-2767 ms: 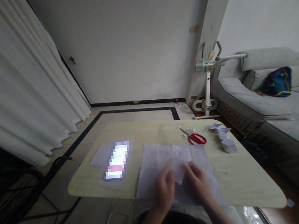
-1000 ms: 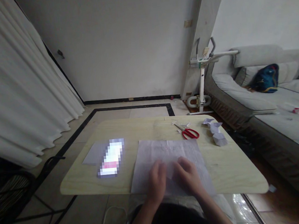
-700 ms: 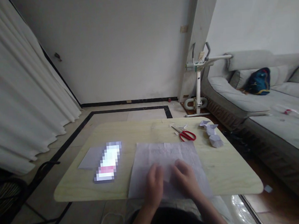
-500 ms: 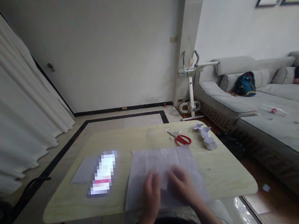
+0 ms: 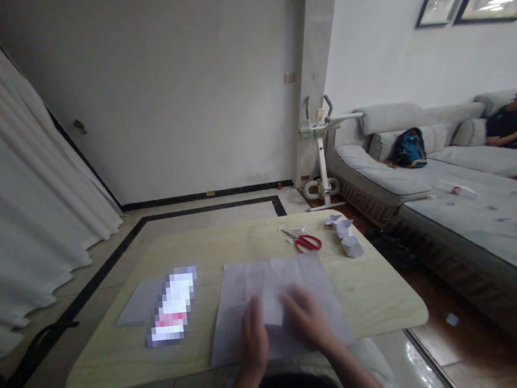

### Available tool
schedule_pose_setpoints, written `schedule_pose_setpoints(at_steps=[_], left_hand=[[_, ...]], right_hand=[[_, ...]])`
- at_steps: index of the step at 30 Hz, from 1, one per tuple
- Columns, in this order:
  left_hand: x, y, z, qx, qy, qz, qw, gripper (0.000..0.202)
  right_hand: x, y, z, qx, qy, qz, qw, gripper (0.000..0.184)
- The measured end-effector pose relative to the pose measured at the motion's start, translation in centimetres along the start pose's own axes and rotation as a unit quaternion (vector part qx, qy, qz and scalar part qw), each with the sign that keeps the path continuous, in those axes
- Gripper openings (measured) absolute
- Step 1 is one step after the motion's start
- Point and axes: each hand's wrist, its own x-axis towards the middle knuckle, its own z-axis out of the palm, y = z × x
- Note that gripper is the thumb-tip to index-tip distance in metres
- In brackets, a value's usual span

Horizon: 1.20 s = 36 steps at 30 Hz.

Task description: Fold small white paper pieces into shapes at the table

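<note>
A large sheet of whitish paper (image 5: 231,293) lies flat on the table in front of me. Above its middle, a small pale piece of paper (image 5: 273,308) spans the gap between my hands, its outline blurred. My left hand (image 5: 254,333) grips its left side, thumb and fingers close together. On the other side, my right hand (image 5: 306,318) is curled with its fingertips at the right edge, smeared by motion. Beyond the sheet lie red-handled scissors (image 5: 307,241), blades partly apart. Several folded paper pieces (image 5: 345,230) sit at the far right of the table.
The light wooden table (image 5: 386,303) has rounded corners. On its left, a bright pixelated phone-like rectangle (image 5: 173,307) overlaps white paper (image 5: 135,304). Paper scraps lie by the scissors. A sofa (image 5: 449,201) with a backpack (image 5: 411,148) and a seated person (image 5: 515,123) stands to the right.
The view has swung slightly right, so the table appears shifted left. Between my hands the small pale paper shows more clearly. Both hands stay over the sheet.
</note>
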Motion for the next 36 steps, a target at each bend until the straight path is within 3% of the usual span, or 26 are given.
schedule_pose_setpoints(at_steps=[16, 28, 31, 36], left_hand=[[0.0, -0.2, -0.4, -0.007, -0.032, 0.063, 0.997, 0.044], [0.6, -1.8, -0.5, -0.001, -0.047, 0.021, 0.999, 0.044], [0.4, -1.3, -0.6, 0.001, -0.052, 0.012, 0.999, 0.041], [-0.4, 0.4, -0.3, 0.031, -0.069, 0.062, 0.995, 0.045]], right_hand=[[-0.1, -0.7, -0.3, 0.019, -0.019, 0.0, 1.0, 0.032], [-0.1, -0.5, 0.0, 0.049, 0.004, 0.019, 0.999, 0.034], [-0.1, -0.7, 0.0, 0.046, 0.007, 0.02, 0.999, 0.035], [0.0, -0.8, 0.0, 0.047, 0.014, 0.02, 0.999, 0.034]])
